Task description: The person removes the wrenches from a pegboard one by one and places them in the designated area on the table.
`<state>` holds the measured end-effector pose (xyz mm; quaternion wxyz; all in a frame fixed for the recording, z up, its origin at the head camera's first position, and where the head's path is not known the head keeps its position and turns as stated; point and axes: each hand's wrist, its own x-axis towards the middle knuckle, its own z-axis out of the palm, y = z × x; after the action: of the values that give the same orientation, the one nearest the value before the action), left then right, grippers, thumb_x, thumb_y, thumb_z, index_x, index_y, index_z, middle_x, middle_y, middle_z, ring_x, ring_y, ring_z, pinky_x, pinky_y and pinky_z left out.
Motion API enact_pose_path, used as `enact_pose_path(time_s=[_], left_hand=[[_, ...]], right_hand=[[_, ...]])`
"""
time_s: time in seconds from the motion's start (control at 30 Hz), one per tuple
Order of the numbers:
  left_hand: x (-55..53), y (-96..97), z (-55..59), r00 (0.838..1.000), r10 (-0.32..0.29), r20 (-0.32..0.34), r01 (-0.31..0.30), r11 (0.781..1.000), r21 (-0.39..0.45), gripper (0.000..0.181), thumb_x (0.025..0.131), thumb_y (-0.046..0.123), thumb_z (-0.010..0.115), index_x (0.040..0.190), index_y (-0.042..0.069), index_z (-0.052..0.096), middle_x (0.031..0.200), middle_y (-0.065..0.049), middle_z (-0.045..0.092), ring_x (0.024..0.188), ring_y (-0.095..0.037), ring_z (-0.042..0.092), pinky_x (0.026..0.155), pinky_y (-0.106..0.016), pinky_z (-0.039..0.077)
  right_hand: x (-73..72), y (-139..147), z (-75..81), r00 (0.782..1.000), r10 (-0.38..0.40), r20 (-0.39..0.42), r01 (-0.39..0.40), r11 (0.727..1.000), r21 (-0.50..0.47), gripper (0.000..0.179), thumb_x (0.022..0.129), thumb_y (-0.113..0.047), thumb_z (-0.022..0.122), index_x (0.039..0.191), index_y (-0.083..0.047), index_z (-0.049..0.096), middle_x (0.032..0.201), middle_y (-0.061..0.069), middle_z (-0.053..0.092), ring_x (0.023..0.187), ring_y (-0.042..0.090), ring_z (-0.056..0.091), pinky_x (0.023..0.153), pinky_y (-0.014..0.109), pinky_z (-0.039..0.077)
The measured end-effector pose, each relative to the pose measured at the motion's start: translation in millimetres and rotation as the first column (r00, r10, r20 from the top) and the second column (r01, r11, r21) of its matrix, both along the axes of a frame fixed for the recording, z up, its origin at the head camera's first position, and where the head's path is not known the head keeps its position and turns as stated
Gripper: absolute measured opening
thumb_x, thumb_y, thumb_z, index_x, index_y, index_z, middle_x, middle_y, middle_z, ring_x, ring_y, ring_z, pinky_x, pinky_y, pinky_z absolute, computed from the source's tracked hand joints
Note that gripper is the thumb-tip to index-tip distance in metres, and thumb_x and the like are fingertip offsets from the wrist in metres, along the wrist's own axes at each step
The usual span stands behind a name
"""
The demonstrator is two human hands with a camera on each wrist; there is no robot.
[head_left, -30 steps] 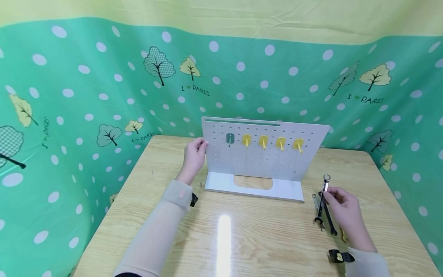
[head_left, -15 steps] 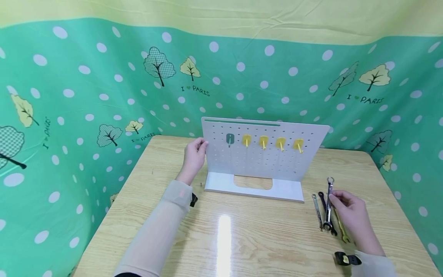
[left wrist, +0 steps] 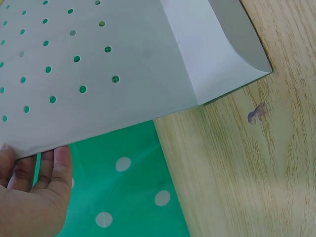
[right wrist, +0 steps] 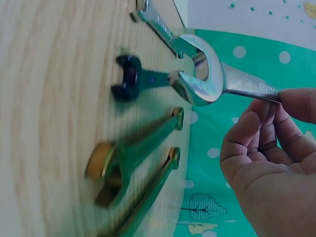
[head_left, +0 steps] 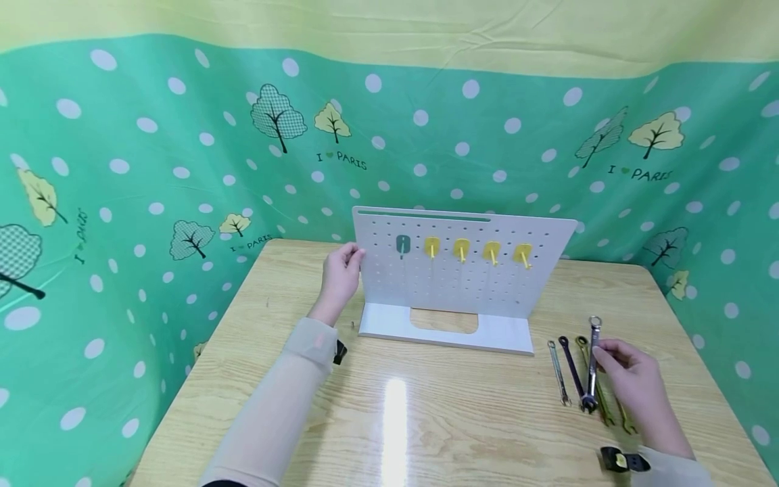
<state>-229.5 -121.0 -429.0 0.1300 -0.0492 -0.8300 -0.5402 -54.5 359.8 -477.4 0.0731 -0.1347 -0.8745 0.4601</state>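
My right hand [head_left: 635, 385] pinches a silver combination wrench [head_left: 593, 358] by its shank, between thumb and fingers. In the right wrist view this wrench's open end [right wrist: 207, 74] is raised above the table. Below and beside it lie a smaller silver wrench [head_left: 558, 374], a dark wrench [head_left: 570, 364] and two gold-coloured wrenches, one [head_left: 603, 400] left of the other [head_left: 626, 419]. My left hand [head_left: 337, 281] grips the left edge of a white pegboard [head_left: 441, 287]. On the board one green hook [head_left: 403, 245] and several yellow hooks [head_left: 461, 249] stand in a row.
The pegboard's flat base [head_left: 383, 320] rests on the wooden table [head_left: 462, 419]. A green dotted curtain [head_left: 420, 149] hangs behind the table and along both sides.
My right hand has moved rightward and slightly toward me with the silver wrench, uncovering the gold-coloured wrenches. The left hand stays on the board.
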Motion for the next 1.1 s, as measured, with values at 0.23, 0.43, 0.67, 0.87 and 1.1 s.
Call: enact_pose_path(time_s=[0.23,0.43,0.67,0.87,1.1], left_hand=[[0.3,-1.4,0.6,1.0,0.006,0.006,-0.006,1.0,0.009,0.02,0.107,0.015,0.055,0.104,0.0,0.068,0.087,-0.012,0.068,0.078,-0.024,0.063,0.068,-0.033,0.054],[-0.8,-2.1,0.1,1.0,0.001,0.001,-0.001,1.0,0.012,0.02,0.107,0.014,0.055,0.104,-0.001,0.068,0.093,-0.014,0.07,0.085,-0.027,0.067,0.077,-0.038,0.058],[0.3,-2.7,1.1,1.0,0.0,0.004,-0.001,1.0,0.02,0.02,0.107,0.015,0.055,0.104,0.0,0.068,0.091,-0.013,0.069,0.082,-0.026,0.065,0.073,-0.038,0.056],[0.6,-4.0,1.4,1.0,-0.005,-0.011,0.005,1.0,0.013,0.021,0.107,0.015,0.055,0.103,-0.001,0.068,0.089,-0.014,0.069,0.081,-0.027,0.065,0.072,-0.036,0.056],[1.0,-4.5,1.0,1.0,-0.006,-0.002,0.006,1.0,0.011,0.022,0.108,0.015,0.054,0.104,-0.002,0.068,0.094,-0.015,0.07,0.087,-0.027,0.068,0.078,-0.038,0.058]], right_hand=[[2.0,8,1.0,1.0,-0.015,0.018,0.015,1.0,0.016,0.031,0.105,-0.017,0.059,0.114,0.012,0.064,0.096,0.007,0.068,0.076,0.003,0.06,0.065,0.02,0.054],[3.1,19,0.5,1.0,-0.01,0.001,0.01,1.0,0.011,0.03,0.105,-0.014,0.059,0.115,0.014,0.063,0.092,-0.001,0.067,0.076,0.002,0.06,0.065,0.019,0.054],[9.0,41,-4.2,0.998,0.061,0.035,-0.06,0.998,-0.035,0.032,0.105,-0.011,0.058,0.115,0.019,0.059,0.09,0.002,0.068,0.077,0.001,0.062,0.066,0.021,0.056],[13.0,57,-5.1,0.99,0.076,0.12,-0.072,0.997,-0.04,0.035,0.105,-0.012,0.056,0.12,0.02,0.057,0.095,0.004,0.068,0.079,0.0,0.062,0.067,0.026,0.058],[12.4,76,-5.1,0.978,0.093,0.186,-0.086,0.995,-0.047,0.043,0.107,-0.017,0.054,0.124,0.022,0.053,0.098,0.007,0.068,0.079,0.002,0.062,0.068,0.029,0.058]])
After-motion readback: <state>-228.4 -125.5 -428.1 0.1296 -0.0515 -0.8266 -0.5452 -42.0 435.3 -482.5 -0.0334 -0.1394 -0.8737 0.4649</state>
